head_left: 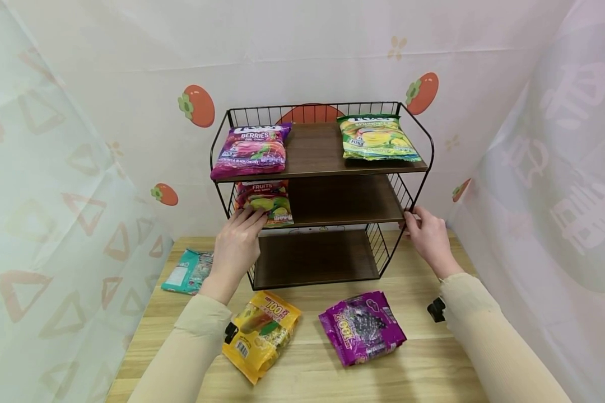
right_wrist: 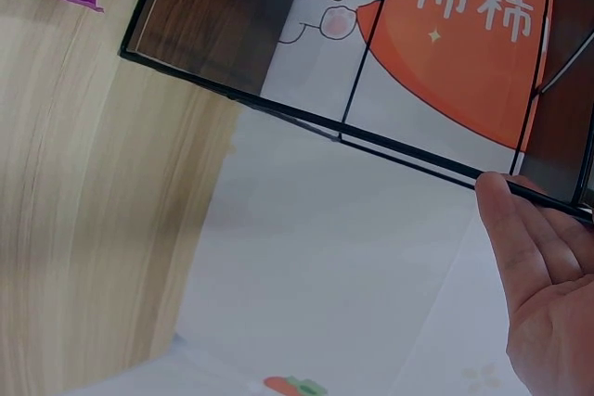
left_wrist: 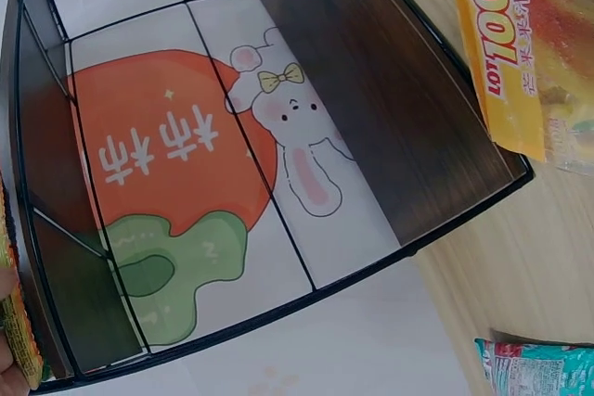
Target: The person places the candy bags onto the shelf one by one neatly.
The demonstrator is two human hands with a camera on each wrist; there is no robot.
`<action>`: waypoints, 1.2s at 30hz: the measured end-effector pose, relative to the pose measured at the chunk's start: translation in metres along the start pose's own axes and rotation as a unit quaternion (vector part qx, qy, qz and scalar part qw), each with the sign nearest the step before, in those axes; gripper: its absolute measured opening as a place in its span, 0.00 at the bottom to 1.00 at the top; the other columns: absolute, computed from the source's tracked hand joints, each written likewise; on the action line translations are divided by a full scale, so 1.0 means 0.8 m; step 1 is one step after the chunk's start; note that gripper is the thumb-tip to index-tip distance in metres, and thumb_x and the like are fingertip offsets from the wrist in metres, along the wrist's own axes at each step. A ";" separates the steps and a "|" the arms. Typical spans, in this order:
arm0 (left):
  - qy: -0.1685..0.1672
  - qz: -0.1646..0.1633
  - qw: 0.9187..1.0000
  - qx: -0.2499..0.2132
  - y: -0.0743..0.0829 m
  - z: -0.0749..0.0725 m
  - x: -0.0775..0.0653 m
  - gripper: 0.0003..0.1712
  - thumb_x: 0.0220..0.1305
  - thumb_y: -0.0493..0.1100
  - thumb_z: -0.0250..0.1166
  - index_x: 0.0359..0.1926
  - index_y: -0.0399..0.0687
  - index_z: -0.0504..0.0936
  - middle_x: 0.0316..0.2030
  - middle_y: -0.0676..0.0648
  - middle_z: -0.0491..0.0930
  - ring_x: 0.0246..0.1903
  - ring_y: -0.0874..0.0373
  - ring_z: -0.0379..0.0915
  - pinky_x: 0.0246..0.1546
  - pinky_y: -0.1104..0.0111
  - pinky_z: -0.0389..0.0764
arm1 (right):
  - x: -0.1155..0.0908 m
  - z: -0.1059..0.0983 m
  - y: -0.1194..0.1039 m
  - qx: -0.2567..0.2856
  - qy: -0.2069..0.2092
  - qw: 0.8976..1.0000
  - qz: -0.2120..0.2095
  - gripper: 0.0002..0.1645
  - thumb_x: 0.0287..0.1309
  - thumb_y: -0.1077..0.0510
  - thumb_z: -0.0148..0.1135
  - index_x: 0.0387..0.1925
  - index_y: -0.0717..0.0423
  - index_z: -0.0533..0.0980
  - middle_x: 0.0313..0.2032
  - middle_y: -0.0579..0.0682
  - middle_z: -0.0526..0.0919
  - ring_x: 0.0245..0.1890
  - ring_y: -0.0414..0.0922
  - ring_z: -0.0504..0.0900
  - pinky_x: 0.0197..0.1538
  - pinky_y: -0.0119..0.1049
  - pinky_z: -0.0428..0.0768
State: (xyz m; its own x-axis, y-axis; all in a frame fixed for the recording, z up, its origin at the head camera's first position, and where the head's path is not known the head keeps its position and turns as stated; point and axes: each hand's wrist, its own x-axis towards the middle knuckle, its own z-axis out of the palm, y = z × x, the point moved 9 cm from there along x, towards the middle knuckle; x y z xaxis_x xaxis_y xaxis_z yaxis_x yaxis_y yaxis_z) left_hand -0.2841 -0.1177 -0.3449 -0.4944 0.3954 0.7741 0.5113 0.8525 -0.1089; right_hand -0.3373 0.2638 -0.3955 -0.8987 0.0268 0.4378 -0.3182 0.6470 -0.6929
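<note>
The left sleeve [head_left: 184,341] extends upward from the bottom of the frame, left of centre. The left hand [head_left: 236,246] is the nearer hand to the FRUITS candy bag [head_left: 263,200], which sits left of frame centre at the left end of the middle shelf [head_left: 345,198], directly ahead of the fingertips. The bag's top is obscured; its long axis cannot be confirmed. The left fingers lie extended, narrowly spaced, touching the bag's front. Right of centre, the right hand [head_left: 430,238] grips the side of the rack [head_left: 312,151], fingers curled at its edge.
</note>
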 end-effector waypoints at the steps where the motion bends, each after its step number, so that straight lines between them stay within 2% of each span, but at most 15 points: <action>1: -0.002 0.001 1.000 0.000 0.000 0.001 -0.001 0.19 0.60 0.25 0.63 0.50 0.39 0.89 0.51 0.41 0.87 0.54 0.42 0.82 0.60 0.50 0.79 | 0.000 0.000 0.000 -0.001 0.000 1.000 0.000 0.17 0.79 0.57 0.48 0.46 0.69 0.77 0.35 0.68 0.88 0.31 0.58 0.90 0.28 0.17 0.78; 7: -0.025 0.012 1.000 -0.003 0.004 0.006 -0.010 0.20 0.62 0.28 0.66 0.55 0.36 0.86 0.57 0.38 0.83 0.59 0.40 0.79 0.64 0.49 0.75 | -0.001 -0.002 0.002 -0.005 0.000 1.000 0.002 0.17 0.79 0.57 0.48 0.46 0.69 0.76 0.35 0.67 0.88 0.31 0.57 0.90 0.29 0.23 0.82; 11: -0.030 0.015 0.999 -0.008 0.004 0.008 -0.017 0.22 0.61 0.28 0.69 0.58 0.35 0.84 0.59 0.37 0.82 0.62 0.39 0.76 0.65 0.49 0.73 | -0.002 -0.002 0.002 -0.003 -0.002 1.000 0.002 0.17 0.79 0.57 0.48 0.46 0.69 0.76 0.35 0.68 0.88 0.31 0.58 0.90 0.29 0.23 0.82; 14: -0.030 0.016 0.999 -0.012 0.004 0.008 -0.020 0.22 0.63 0.30 0.68 0.59 0.35 0.84 0.60 0.37 0.81 0.63 0.39 0.75 0.66 0.48 0.73 | -0.002 -0.002 0.000 0.001 -0.002 1.000 0.002 0.17 0.79 0.58 0.48 0.45 0.69 0.76 0.35 0.68 0.88 0.31 0.58 0.90 0.29 0.28 0.85; 18: -0.028 0.023 0.999 -0.009 0.005 0.007 -0.024 0.23 0.65 0.32 0.67 0.61 0.34 0.82 0.61 0.36 0.80 0.64 0.38 0.73 0.67 0.47 0.71 | -0.002 -0.001 -0.001 0.004 -0.004 1.000 0.002 0.16 0.79 0.59 0.48 0.46 0.70 0.76 0.35 0.68 0.87 0.30 0.58 0.90 0.31 0.41 0.87; 24: -0.041 0.026 0.999 0.006 0.004 0.006 -0.038 0.31 0.65 0.34 0.67 0.68 0.32 0.74 0.68 0.33 0.73 0.70 0.36 0.65 0.71 0.46 0.65 | -0.001 0.001 0.001 0.002 -0.009 1.000 0.008 0.18 0.80 0.56 0.47 0.47 0.68 0.77 0.35 0.67 0.88 0.31 0.58 0.90 0.32 0.44 0.87; 27: -0.042 0.020 0.999 0.007 0.002 0.004 -0.044 0.33 0.65 0.34 0.66 0.70 0.32 0.71 0.70 0.33 0.70 0.72 0.37 0.62 0.72 0.47 0.63 | -0.001 0.001 0.001 0.004 -0.009 1.000 0.008 0.18 0.79 0.57 0.47 0.47 0.68 0.77 0.35 0.67 0.88 0.31 0.59 0.90 0.30 0.40 0.87; 31: -0.024 0.022 0.999 0.008 0.002 -0.004 -0.051 0.31 0.65 0.33 0.66 0.69 0.32 0.73 0.69 0.34 0.71 0.71 0.37 0.64 0.70 0.46 0.66 | -0.001 0.000 0.000 0.006 -0.006 1.000 0.008 0.17 0.79 0.58 0.48 0.47 0.69 0.77 0.35 0.67 0.88 0.32 0.59 0.90 0.28 0.29 0.84; 34: -0.014 0.024 1.000 0.001 0.002 -0.010 -0.057 0.29 0.67 0.33 0.63 0.68 0.32 0.74 0.68 0.34 0.72 0.70 0.37 0.65 0.68 0.46 0.69 | -0.001 0.000 0.001 0.005 -0.004 1.000 0.009 0.17 0.79 0.58 0.48 0.47 0.69 0.77 0.35 0.67 0.88 0.31 0.56 0.90 0.28 0.28 0.84; 36: -0.009 0.024 1.000 -0.009 0.001 -0.013 -0.062 0.27 0.68 0.33 0.62 0.68 0.31 0.74 0.68 0.34 0.72 0.70 0.37 0.64 0.68 0.46 0.70 | -0.001 -0.001 0.001 0.003 -0.004 1.000 0.010 0.17 0.79 0.58 0.48 0.47 0.69 0.77 0.35 0.68 0.88 0.29 0.54 0.90 0.28 0.32 0.85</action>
State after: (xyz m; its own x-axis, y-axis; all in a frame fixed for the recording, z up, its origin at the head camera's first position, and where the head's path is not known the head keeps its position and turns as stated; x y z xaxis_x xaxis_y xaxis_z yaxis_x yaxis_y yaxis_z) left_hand -0.2520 -0.1400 -0.3768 -0.4821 0.4422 0.7563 0.5473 0.8261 -0.1341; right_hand -0.3365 0.2647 -0.3965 -0.9072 0.0342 0.4192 -0.3017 0.6416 -0.7052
